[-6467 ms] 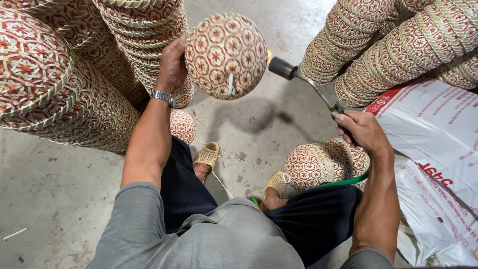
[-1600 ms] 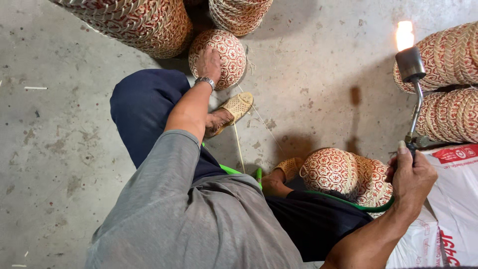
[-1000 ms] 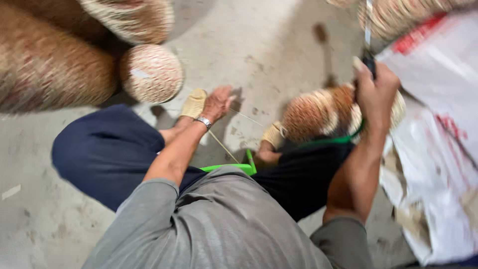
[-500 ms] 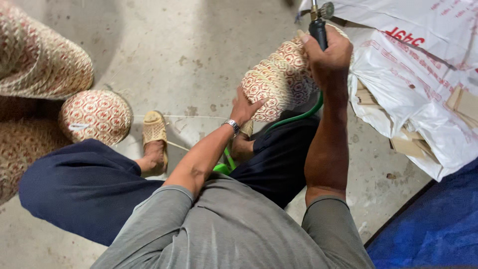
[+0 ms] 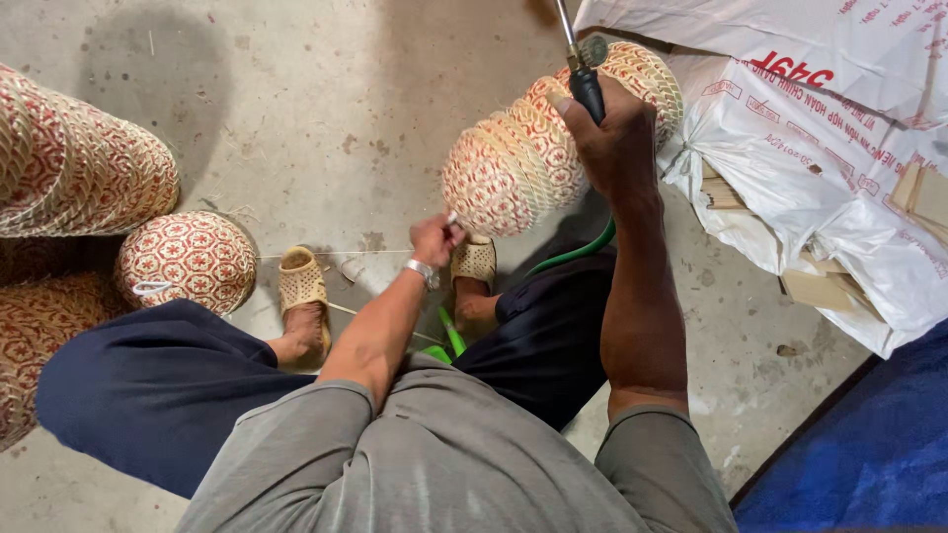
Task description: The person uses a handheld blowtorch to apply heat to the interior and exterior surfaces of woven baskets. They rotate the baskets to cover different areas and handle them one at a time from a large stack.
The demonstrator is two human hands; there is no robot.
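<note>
Left hand [image 5: 435, 237] fingers pinch the rim of the red-patterned woven basket stack [image 5: 513, 168], apparently picking one off; right hand [image 5: 612, 138] fingers wrapped around black-handled metal torch [image 5: 585, 74].

The metal torch [image 5: 583, 59] runs off the top edge of the frame, so its tip is out of sight, and the right hand [image 5: 612, 133] covers its handle. At the left edge, the woven basket stacks [image 5: 69, 168] are cut off. The left hand's [image 5: 434, 239] fingertips are hidden against the near woven basket [image 5: 504, 173].

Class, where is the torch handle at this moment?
In the head view, top centre-right: the right hand grips the torch handle against the stack of woven baskets.
</note>
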